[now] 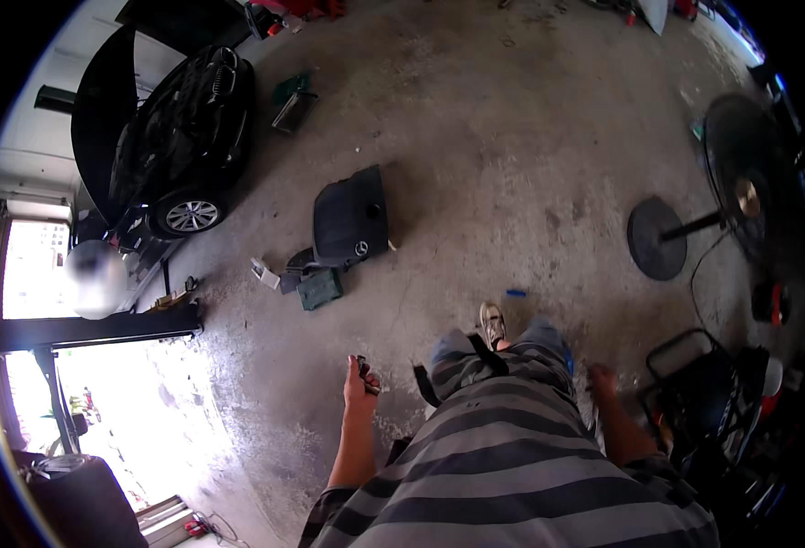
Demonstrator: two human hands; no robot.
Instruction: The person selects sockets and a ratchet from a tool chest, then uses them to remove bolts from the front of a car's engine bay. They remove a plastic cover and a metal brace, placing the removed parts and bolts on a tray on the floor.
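Observation:
My left hand (361,382) hangs at my left side, its fingers closed round a small black object (362,363) whose kind I cannot make out. At my right side is my right hand (601,376), low and blurred, so its fingers do not show clearly. Ahead and to the left, a black plastic engine cover (348,224) lies on the concrete floor (485,173). A green case (319,289) sits against its near edge. Just ahead of my shoe (492,321) is a small blue item (516,293).
A black car (188,119) with its hood raised stands at the far left. On the right is a large pedestal fan (741,183) with a round base and a trailing cord. A black-framed cart (704,384) stands near my right side. Beside the bright doorway is a lift arm (92,329).

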